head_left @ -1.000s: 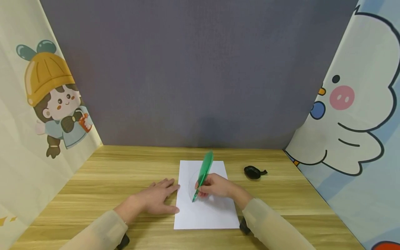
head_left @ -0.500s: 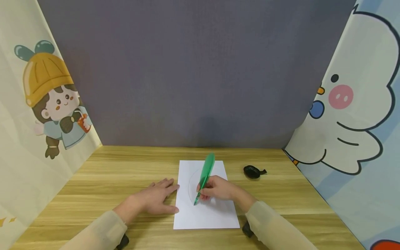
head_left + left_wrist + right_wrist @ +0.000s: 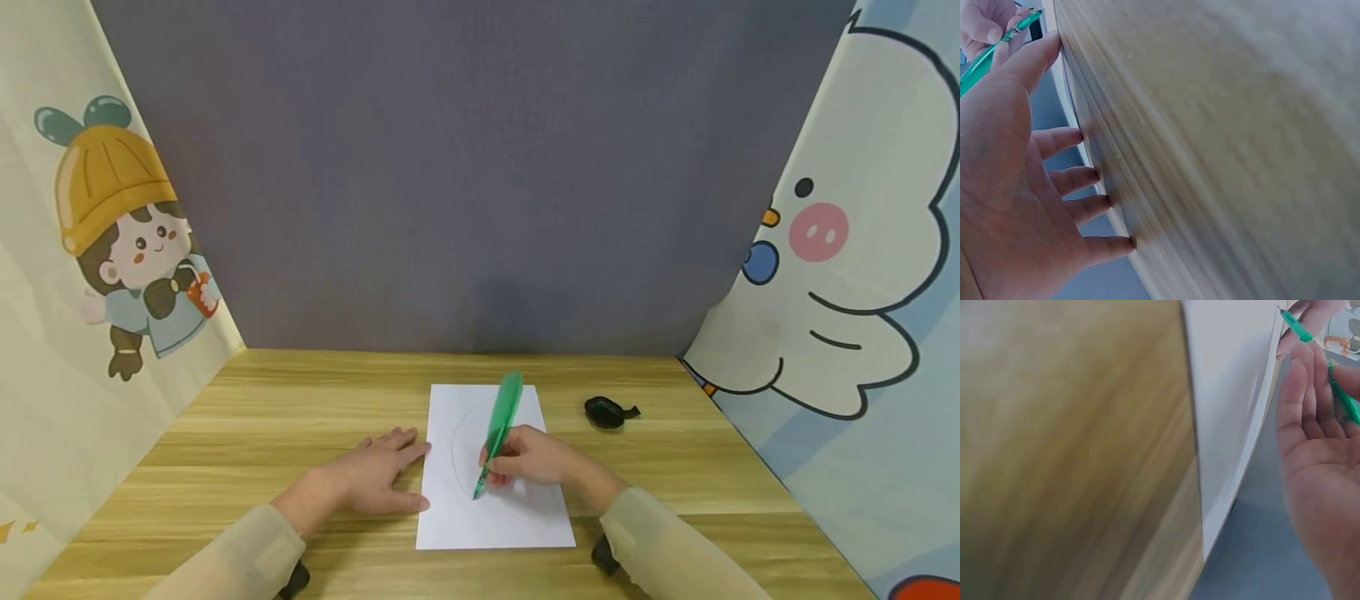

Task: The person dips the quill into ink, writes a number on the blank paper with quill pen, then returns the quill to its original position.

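Observation:
In the head view a white sheet of paper (image 3: 450, 525) lies on the wooden table. My right hand (image 3: 528, 457) pinches a green feather pen (image 3: 505, 408), its plume leaning up and to the right. The pen's tip meets the paper at the lower end of a thin curved line (image 3: 453, 446). My left hand (image 3: 382, 475) lies with spread fingers at the sheet's left edge, thumb and index fingertip on its border. Fingertips (image 3: 1124, 245) press on the tabletop in the left wrist view. From the right wrist, the green pen (image 3: 1297, 326) shows between thumb and fingers.
A small black object with a short tail (image 3: 606, 412) lies on the table (image 3: 300, 400) right of the paper. A dark grey panel (image 3: 472, 183) stands behind the table. Cartoon-printed sheets (image 3: 847, 333) border both sides.
My right hand and the feather pen have moved down and to the right over the paper. The curved line has grown longer at its lower end. My left hand has stayed in place.

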The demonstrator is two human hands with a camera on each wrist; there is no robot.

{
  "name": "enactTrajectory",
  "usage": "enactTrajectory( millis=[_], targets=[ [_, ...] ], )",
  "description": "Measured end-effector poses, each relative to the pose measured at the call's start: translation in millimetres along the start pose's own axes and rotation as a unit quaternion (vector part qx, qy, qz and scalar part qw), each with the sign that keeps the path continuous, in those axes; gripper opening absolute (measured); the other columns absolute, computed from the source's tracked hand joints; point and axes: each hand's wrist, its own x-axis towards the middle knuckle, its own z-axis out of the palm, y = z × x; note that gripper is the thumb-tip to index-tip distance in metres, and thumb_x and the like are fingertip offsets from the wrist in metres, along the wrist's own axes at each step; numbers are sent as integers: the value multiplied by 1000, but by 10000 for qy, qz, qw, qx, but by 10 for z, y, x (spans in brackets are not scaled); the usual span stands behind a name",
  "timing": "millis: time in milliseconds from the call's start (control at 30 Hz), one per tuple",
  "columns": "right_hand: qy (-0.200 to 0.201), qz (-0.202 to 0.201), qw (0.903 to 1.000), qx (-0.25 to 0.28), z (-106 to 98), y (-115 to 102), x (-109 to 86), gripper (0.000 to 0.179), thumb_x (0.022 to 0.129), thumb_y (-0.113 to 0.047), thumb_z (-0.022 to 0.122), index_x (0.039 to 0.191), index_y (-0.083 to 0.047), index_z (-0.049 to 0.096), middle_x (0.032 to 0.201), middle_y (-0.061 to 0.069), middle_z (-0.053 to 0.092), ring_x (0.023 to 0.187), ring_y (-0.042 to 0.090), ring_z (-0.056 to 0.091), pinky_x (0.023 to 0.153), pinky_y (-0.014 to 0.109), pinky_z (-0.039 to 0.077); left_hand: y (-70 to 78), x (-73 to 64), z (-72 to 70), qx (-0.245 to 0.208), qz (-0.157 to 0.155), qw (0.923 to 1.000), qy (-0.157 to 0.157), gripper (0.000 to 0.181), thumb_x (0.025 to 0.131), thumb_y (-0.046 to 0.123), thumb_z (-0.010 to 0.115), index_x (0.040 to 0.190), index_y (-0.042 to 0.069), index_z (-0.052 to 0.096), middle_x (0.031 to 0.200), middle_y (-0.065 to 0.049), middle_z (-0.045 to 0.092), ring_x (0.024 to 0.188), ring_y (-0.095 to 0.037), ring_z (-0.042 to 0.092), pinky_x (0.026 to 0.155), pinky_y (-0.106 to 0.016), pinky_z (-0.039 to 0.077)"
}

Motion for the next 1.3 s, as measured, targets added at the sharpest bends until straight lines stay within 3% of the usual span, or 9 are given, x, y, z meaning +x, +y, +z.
enactTrajectory(
  millis=[700, 1033, 1300],
  targets=[
    [-20, 105, 9999, 117, -69, 56, -209, 20, 108, -11, 63, 115, 2, 76, 99, 18, 80, 90, 19, 74, 80, 28, 65, 25, -27, -2, 58, 26, 10000, 75, 96, 96, 71, 71, 170, 16, 42, 181, -19, 27, 168, -45, 25, 133, -74, 22],
    [-59, 52, 10000, 42, -145, 133, -289, 21, 109, -12, 61, 116, 2, 75, 98, 14, 80, 88, 17, 74, 79, 28, 65, 15, -22, 0, 68, 38, 9999, 73, 97, 96, 71, 70, 170, 16, 42, 181, -18, 27, 168, -45, 25, 132, -74, 22],
    [-35, -18, 10000, 80, -209, 153, -362, 20, 106, -10, 62, 114, 5, 74, 97, 19, 79, 86, 18, 72, 77, 28, 64, 10, -13, 4, 47, 15, 10000, 57, 96, 96, 71, 71, 170, 17, 42, 182, -17, 27, 169, -44, 24, 133, -73, 22]
  ],
)
